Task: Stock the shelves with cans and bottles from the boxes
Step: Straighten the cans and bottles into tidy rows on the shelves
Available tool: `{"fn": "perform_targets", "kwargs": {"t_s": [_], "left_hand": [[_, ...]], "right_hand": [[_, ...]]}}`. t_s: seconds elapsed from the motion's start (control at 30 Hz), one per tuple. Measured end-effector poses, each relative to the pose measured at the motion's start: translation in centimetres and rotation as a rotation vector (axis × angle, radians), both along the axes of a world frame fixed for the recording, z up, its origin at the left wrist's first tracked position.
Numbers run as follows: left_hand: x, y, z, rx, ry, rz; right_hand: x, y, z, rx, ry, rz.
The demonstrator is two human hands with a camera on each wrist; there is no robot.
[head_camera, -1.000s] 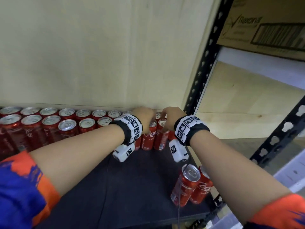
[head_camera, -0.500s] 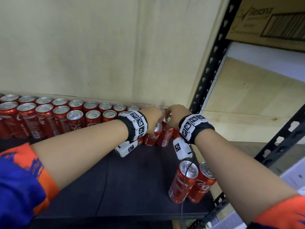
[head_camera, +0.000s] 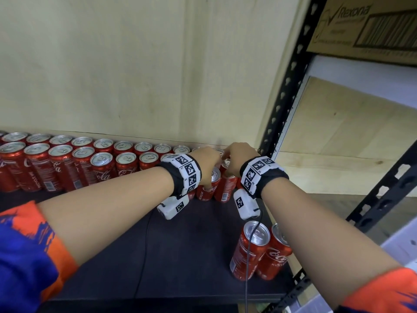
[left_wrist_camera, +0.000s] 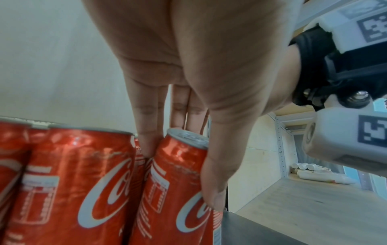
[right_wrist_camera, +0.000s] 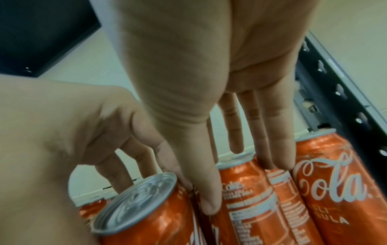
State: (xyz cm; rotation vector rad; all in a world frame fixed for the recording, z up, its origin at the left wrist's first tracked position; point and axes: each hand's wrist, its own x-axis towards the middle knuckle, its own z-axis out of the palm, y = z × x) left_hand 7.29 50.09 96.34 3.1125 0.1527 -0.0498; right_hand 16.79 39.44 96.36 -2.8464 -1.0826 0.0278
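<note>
Two rows of red cola cans (head_camera: 67,163) stand along the back of the dark shelf (head_camera: 180,256). At the rows' right end my left hand (head_camera: 209,163) grips a tilted can (left_wrist_camera: 173,182), with the thumb in front and the fingers behind. Just to its right, my right hand (head_camera: 237,159) grips a neighbouring can (right_wrist_camera: 247,199); its thumb is on the front and its fingers reach down behind, beside another can (right_wrist_camera: 335,190). Two more cans (head_camera: 250,251) stand together near the shelf's front right corner.
A black perforated upright post (head_camera: 284,86) rises just right of my hands. The pale back wall (head_camera: 135,75) is right behind the cans. A cardboard box (head_camera: 361,26) sits on the upper shelf at right. A thin cable (head_camera: 248,256) hangs across the front cans.
Both hands have stayed at the right end of the rows with their hold on the cans. The head view has shifted, and more of the left cans show.
</note>
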Motion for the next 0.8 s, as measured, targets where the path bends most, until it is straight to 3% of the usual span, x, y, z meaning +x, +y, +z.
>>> {"fn": "perform_targets", "kwargs": {"t_s": [0.47,0.57,0.8], "left_hand": [[0.8,-0.2,-0.1,-0.003,0.007,-0.008],[1.0,-0.4,0.7,0.006,0.028,-0.015],[1.8,-0.3,3.9,-0.08,0.046,0.035]], "right_hand": [[-0.7,-0.3,0.4,-0.128,0.094,-0.017],[-0.9,-0.1,0.6,-0.198,0.085,-0.059],[0.0,-0.8,2.0,-0.142,0.006,-0.103]]}}
